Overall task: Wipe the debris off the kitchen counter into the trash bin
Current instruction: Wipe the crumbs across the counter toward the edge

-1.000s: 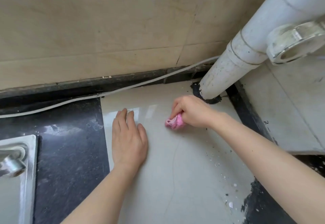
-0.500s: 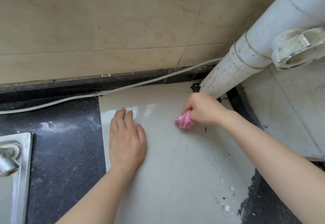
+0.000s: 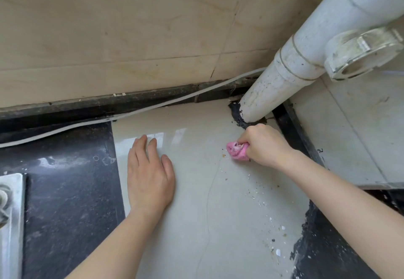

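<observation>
My right hand (image 3: pixel 265 145) is closed around a crumpled pink cloth (image 3: pixel 237 151) and presses it on the pale glossy counter tile (image 3: pixel 196 202), just in front of the foot of the white pipe (image 3: pixel 290 68). My left hand (image 3: pixel 149 173) lies flat, palm down and fingers apart, on the tile's left part. Small white and dark crumbs of debris (image 3: pixel 276 244) are strewn over the tile's right side, and a few lie right beside the cloth. No trash bin is in view.
A black stone counter (image 3: pixel 65 191) adjoins the tile on the left, with a steel sink rim (image 3: pixel 13 213) at the far left. A white cable (image 3: pixel 131 113) runs along the tiled back wall. The pipe's side outlet (image 3: pixel 363 53) juts out at the upper right.
My right hand has carried the pink cloth to the right, close to the foot of the pipe. My left hand has stayed flat in the same spot.
</observation>
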### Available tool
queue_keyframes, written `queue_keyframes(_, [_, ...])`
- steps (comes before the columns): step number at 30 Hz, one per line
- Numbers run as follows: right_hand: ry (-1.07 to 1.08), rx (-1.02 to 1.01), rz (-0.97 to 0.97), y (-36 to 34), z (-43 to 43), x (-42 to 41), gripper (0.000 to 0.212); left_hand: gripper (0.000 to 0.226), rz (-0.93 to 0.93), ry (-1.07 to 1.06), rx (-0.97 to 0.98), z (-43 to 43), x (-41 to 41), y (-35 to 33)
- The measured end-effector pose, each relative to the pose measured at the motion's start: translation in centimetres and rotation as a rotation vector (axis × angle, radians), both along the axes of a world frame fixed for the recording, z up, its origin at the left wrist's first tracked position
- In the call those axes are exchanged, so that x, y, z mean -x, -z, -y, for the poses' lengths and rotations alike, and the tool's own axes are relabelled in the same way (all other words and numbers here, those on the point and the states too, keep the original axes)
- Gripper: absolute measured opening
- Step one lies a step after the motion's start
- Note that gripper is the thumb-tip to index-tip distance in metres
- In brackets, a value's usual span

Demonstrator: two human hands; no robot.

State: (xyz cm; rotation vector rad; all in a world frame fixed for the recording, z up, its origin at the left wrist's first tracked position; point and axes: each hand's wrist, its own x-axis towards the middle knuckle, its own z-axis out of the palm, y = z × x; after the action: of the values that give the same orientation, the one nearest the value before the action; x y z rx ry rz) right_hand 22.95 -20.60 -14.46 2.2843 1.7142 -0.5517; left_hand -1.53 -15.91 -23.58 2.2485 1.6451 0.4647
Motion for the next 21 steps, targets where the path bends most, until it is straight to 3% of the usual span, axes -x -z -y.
queue_keyframes(2, [0.047, 0.027, -0.066, -1.2, -0.9, -0.3, 0.026, 0.046, -0.005, 0.006, -0.007, -0.1, -0.1, 0.0])
queue_keyframes(5, [0.057, -0.245, -0.143, -0.2, -3.7, 0.5, 0.039, 0.046, -0.005, 0.008, -0.008, -0.1, -0.1, 0.0])
queue_keyframes(7, [0.003, -0.315, -0.142, 1.3, -5.5, 1.2, 0.051, 0.045, -0.001, 0.011, -0.009, -0.1, 0.0, 0.0])
queue_keyframes(13, [-0.078, -0.23, -0.243, 3.3, 0.0, 1.3, 0.035, 0.044, 0.01, 0.023, -0.017, -0.2, 0.0, 0.2])
queue_keyframes(17, [-0.127, -0.116, -0.269, 2.3, 8.2, 0.5, 0.04, 0.04, 0.024, 0.03, -0.011, -0.2, 0.1, 0.2])
queue_keyframes(21, [-0.154, 0.185, -0.231, -0.7, 12.7, -0.7, 0.041, 0.04, 0.036, 0.03, -0.004, -0.1, 0.0, 0.1])
